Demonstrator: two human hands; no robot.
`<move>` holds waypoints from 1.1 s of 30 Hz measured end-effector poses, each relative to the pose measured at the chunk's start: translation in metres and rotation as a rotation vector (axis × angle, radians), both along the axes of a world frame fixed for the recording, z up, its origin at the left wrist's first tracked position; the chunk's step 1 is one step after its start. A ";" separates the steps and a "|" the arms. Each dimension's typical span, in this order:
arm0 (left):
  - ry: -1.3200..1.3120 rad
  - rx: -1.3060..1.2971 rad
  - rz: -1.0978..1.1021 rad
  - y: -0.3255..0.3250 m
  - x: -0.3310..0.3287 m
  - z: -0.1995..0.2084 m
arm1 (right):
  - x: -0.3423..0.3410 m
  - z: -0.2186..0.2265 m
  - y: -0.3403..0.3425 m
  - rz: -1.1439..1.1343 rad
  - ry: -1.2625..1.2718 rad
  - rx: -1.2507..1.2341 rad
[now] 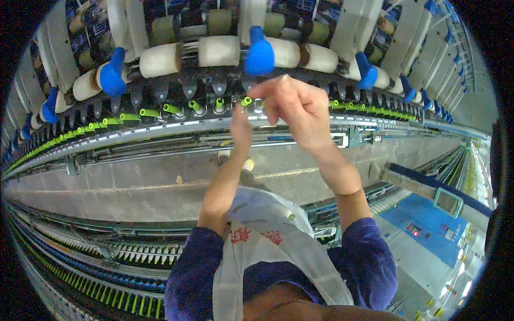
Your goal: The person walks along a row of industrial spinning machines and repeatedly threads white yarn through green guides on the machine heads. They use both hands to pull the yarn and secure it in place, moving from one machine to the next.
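Head view: the near-upright green tube [246,101] stands between our blurred left hand [242,128] and right hand [301,109], neither clearly nearer; we cannot tell whether our fingers grip.

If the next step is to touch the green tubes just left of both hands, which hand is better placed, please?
Probably the left hand: it is nearer to those green tubes, while the right hand is farther right. The left is blurred, so its grip is unclear.
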State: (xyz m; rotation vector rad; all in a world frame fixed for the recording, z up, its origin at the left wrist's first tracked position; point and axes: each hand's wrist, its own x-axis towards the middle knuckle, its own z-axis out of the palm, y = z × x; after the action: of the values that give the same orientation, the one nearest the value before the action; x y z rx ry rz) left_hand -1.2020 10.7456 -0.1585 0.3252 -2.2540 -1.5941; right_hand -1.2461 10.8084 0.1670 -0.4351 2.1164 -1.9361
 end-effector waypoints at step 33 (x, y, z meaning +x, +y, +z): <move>0.491 -0.050 -0.050 -0.037 -0.012 0.124 | 0.022 0.070 0.052 0.105 0.493 0.750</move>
State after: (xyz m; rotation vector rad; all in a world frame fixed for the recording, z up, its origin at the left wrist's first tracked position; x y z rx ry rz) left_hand -1.2136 10.7082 -0.0347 -0.1284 -1.9265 -1.4446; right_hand -1.2237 10.8602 0.2368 -0.8830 2.8260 -0.9048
